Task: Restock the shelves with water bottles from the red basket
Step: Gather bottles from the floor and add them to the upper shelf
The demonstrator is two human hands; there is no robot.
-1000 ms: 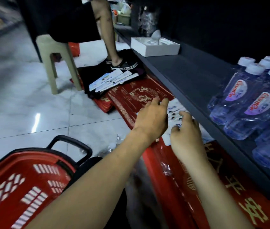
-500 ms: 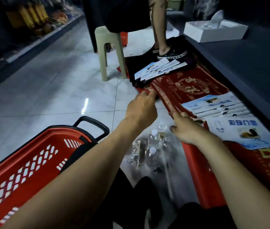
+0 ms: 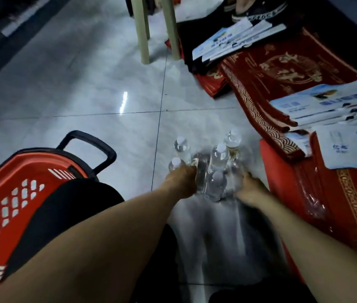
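Observation:
Several clear water bottles with white caps (image 3: 218, 159) stand in a cluster on the tiled floor. My left hand (image 3: 182, 180) reaches down to the cluster's left side, against a blurred bottle (image 3: 200, 171). At the cluster's right side my right hand (image 3: 250, 189) is low by the bottle bases. Blur hides the fingers of both hands, so I cannot tell whether they grip anything. The red basket (image 3: 15, 189) with a black handle (image 3: 90, 145) sits at the lower left, partly behind my dark-clothed knee. No shelf is in view.
Red patterned mats (image 3: 286, 68) topped with white and blue packets (image 3: 326, 106) lie along the right. A beige stool's legs (image 3: 143, 29) and a person's shoe (image 3: 258, 12) are at the top. Open grey tile floor (image 3: 74, 88) stretches to the left.
My view has tilted down from the shelf to the floor. Both hands have dropped from in front of the red mats onto the bottle cluster.

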